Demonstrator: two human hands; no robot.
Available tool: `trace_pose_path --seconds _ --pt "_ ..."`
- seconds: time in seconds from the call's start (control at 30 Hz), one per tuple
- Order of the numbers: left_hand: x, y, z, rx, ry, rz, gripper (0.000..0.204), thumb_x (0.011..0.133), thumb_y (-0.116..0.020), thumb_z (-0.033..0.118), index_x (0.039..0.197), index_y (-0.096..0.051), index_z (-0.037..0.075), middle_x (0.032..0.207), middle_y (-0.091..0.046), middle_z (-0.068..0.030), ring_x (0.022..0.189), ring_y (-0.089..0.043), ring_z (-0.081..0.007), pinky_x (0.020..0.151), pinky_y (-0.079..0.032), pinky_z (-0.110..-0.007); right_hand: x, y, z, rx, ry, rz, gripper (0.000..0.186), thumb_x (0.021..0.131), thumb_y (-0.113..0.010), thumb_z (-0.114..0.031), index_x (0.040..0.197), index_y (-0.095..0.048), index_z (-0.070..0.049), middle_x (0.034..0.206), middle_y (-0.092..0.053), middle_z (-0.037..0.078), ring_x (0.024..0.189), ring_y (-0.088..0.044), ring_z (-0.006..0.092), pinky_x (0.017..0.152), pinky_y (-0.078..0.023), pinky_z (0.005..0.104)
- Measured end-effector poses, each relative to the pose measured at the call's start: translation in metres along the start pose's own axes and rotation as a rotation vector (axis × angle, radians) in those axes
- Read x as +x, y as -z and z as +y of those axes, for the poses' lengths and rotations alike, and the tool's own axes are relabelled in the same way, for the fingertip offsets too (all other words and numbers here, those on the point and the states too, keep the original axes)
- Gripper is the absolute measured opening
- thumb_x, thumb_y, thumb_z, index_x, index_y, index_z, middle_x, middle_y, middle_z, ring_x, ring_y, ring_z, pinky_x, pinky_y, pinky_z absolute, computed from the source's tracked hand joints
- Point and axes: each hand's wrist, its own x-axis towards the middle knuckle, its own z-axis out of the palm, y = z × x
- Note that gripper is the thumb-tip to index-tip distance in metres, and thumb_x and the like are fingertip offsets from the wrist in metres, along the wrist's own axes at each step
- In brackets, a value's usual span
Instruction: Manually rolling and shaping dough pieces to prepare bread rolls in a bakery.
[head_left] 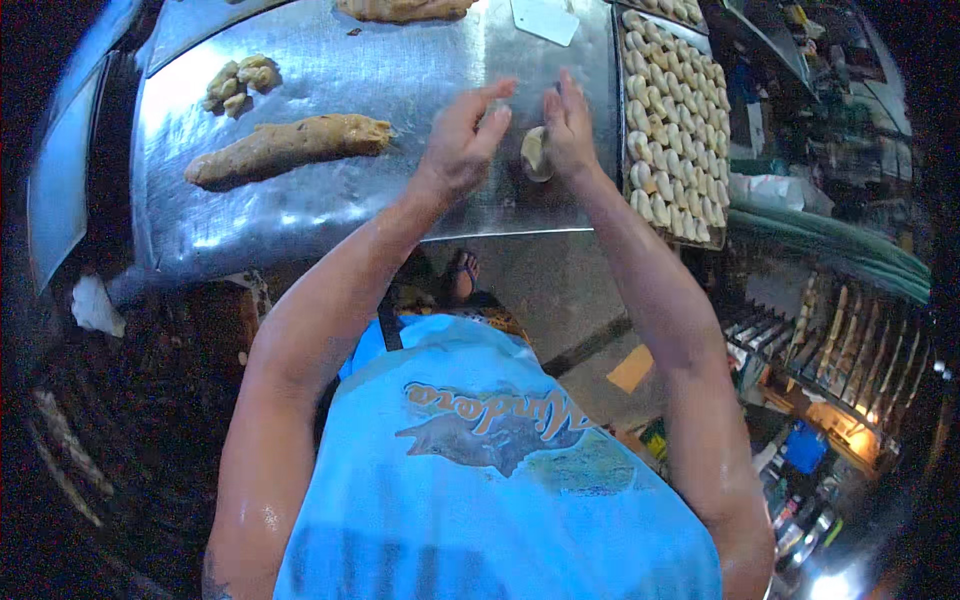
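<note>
Over the metal table, my left hand (465,140) is open, its thumb held apart from the outstretched fingers and nothing in it. To its right, my right hand (571,140) is open too, with straight fingers pointing away from me. A small pale flattened piece of dough (535,155) lies against the palm side of my right hand; whether it rests on the table or touches the palm, I cannot tell. A long brownish dough log (290,150) lies left of my hands. Several small cut dough lumps (240,84) sit in a pile beyond it.
At the right of the metal table (330,215) stands a tray packed with rows of shaped dough pieces (675,130). A white flat scraper (546,20) and another dough mass (405,9) lie at the far edge. A rack with rods (850,340) stands at the lower right.
</note>
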Motion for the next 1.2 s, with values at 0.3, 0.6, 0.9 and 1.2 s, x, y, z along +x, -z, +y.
trace_pose_path --seconds 0.3,0.6,0.9,1.2 --pt "-0.018 -0.041 -0.003 0.921 -0.059 -0.091 0.05 0.099 -0.056 0.015 0.148 -0.065 0.023 0.164 -0.05 -0.008 0.162 -0.029 -0.0305 0.133 -0.015 -0.057 -0.07 0.031 -0.03 -0.22 0.097 -0.097 0.036 0.095 -0.072 -0.013 0.131 -0.073 -0.013 0.142 -0.061 0.015 0.127 -0.057 0.0387 0.109 -0.044 0.0515" --pt "-0.05 -0.014 -0.001 0.821 -0.206 -0.119 0.052 0.093 -0.057 0.006 0.139 -0.072 0.023 0.161 -0.054 -0.0085 0.159 -0.034 -0.0342 0.132 -0.017 -0.06 -0.137 0.016 -0.063 -0.691 0.235 0.05 0.041 0.1 -0.07 -0.026 0.139 -0.071 -0.016 0.16 -0.049 0.018 0.15 -0.038 0.046 0.121 -0.032 0.0595" --pt "-0.03 -0.011 0.013 0.511 -0.192 0.028 0.045 0.091 -0.061 0.004 0.134 -0.074 0.011 0.143 -0.066 -0.0188 0.14 -0.056 -0.0393 0.12 -0.043 -0.047 -0.093 0.035 -0.076 -0.142 0.006 -0.05 0.024 0.089 -0.077 -0.018 0.11 -0.074 -0.007 0.11 -0.074 0.019 0.112 -0.067 0.0421 0.102 -0.052 0.052" --pt "-0.025 -0.183 0.048 0.578 -0.419 -0.263 0.05 0.088 -0.069 0.006 0.137 -0.07 0.013 0.147 -0.064 -0.0147 0.143 -0.054 -0.0381 0.121 -0.04 -0.052 -0.162 0.245 0.046 0.614 -0.693 0.429 0.043 0.096 -0.082 -0.017 0.134 -0.07 -0.001 0.115 -0.076 0.004 0.105 -0.069 0.0127 0.09 -0.056 0.0283"
